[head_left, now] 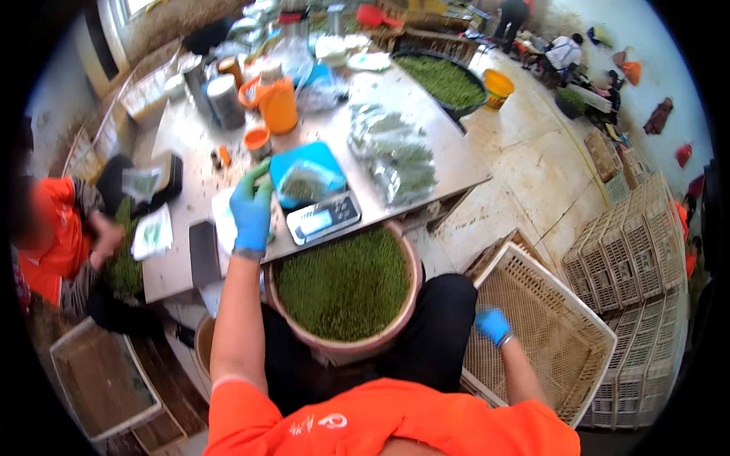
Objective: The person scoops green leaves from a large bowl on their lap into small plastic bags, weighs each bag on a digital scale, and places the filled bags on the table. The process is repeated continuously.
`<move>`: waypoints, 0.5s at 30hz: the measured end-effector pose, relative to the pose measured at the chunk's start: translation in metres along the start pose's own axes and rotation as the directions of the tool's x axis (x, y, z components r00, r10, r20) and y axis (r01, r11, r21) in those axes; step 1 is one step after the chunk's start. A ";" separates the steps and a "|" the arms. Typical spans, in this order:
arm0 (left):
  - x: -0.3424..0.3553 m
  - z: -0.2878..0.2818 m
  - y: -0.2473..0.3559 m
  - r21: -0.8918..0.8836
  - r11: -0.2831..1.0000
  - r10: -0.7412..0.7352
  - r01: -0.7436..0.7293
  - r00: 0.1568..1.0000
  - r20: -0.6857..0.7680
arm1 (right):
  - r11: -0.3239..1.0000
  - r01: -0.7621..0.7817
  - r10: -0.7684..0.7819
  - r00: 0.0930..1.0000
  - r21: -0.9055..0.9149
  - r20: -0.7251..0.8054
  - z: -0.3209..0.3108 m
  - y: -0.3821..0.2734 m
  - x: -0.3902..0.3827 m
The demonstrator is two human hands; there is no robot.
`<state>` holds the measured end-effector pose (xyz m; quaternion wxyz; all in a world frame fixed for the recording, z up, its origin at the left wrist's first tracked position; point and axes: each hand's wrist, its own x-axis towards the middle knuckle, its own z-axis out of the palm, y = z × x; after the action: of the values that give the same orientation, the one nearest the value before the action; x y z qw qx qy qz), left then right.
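Blue gloves are worn on both hands, and the fingertips of the left hand (253, 207) are tinged green. This left hand is held at the near edge of the counter (456, 163), just beside the left side of a scale (304, 163) with a light-blue platform; its grip is seen loosely wide, with fingers stretched forward and nothing visibly held. On the platform a clear plastic bag of green leaves (304, 185) is laid, to the right of the left grip and near its fingertips, apart from them. The bag's long axis is set roughly left to right, with loose plastic spread toward the right; where its mouth is pointed cannot be told. The scale's own long axis is slanted from far left to near right, and its display panel (323, 218) is turned toward the wearer. The right hand (493, 324) is lowered over a pale slatted crate (547, 327), well apart from the bag; its fingers are blurred, so whether this grip is wide, narrow or filled cannot be told. Between the knees, below the counter's edge, a round tub (357, 347) is filled with loose green leaves (342, 281). Beyond the scale, more filled bags (395, 159) are laid to the right, and an orange pitcher (278, 108) is stood upright.
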<state>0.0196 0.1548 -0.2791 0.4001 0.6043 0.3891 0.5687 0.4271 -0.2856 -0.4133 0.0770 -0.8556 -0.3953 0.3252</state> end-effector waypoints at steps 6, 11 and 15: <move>-0.012 -0.003 0.004 0.215 0.977 -0.015 0.012 1.000 0.010 | 0.735 0.588 -0.352 0.756 0.338 -0.552 -0.073 -0.226 -0.010; -0.010 0.002 -0.007 0.483 0.858 0.131 -0.176 0.983 0.127 | 0.606 0.673 -0.687 0.711 -0.424 0.146 0.035 -0.320 -0.004; -0.012 0.011 0.013 0.565 0.726 0.235 -0.393 0.913 0.334 | 0.539 0.615 -0.675 0.724 -0.575 0.142 0.086 -0.321 0.027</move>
<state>0.0300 0.1383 -0.2723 0.1196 0.8229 0.3942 0.3915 0.1854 -0.0597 -0.3684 -0.0572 -0.6433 -0.7578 0.0931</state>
